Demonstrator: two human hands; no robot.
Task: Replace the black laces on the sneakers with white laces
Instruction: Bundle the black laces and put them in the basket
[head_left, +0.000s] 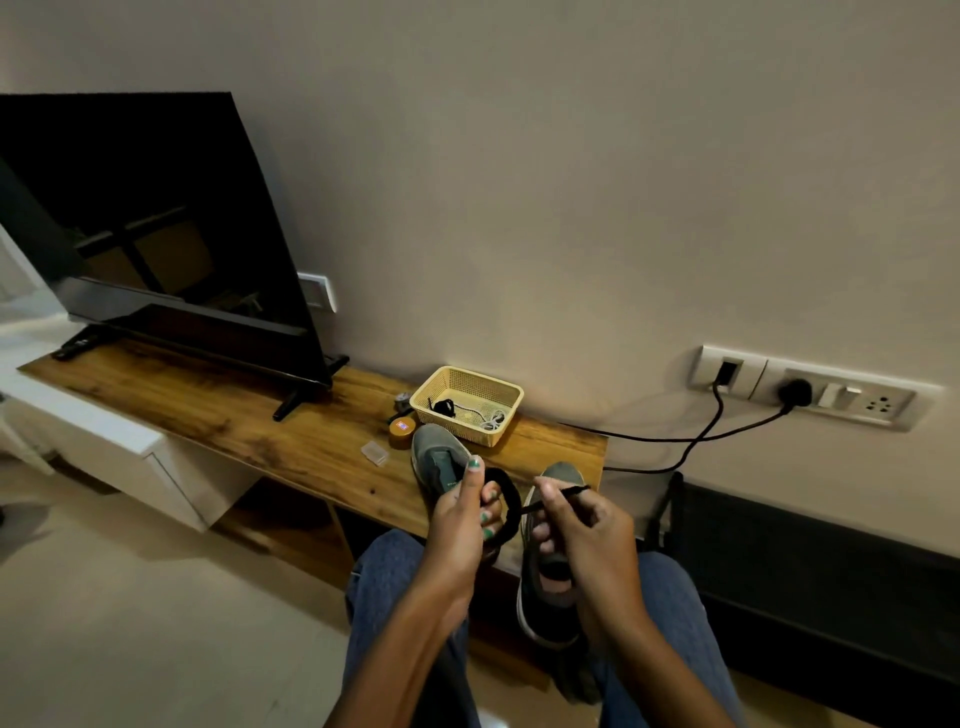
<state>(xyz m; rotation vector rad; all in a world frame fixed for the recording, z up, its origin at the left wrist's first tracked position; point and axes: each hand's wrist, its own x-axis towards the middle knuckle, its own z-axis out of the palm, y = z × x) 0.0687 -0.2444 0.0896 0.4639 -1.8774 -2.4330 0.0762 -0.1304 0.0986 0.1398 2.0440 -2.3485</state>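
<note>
Television (156, 218) standing tilted at the left end of a wooden TV bench (218, 410), screen dark. Black power cables (701, 441) running from a wall socket strip (810, 387) down past the bench's right end. Yellow plastic basket (466, 404) sitting near the wall on the bench, holding a black lace bundle (443, 407) and a white lace (493, 420). Grey sneakers lying on the bench edge near the knees: left sneaker (436, 457) just in front of the basket, right sneaker (550, 566) reaching over the edge toward the lap. Left hand (462, 525) curling around a loop of the black lace (511, 501), thumb raised, fingers hooking inside the loop. Right hand (582, 525) pinching the lace's free end between thumb and forefinger, tip sticking out to the right, remaining fingers curling loosely. Small orange jar (401, 431) and clear plastic case (375, 453) resting beside the left sneaker.
</note>
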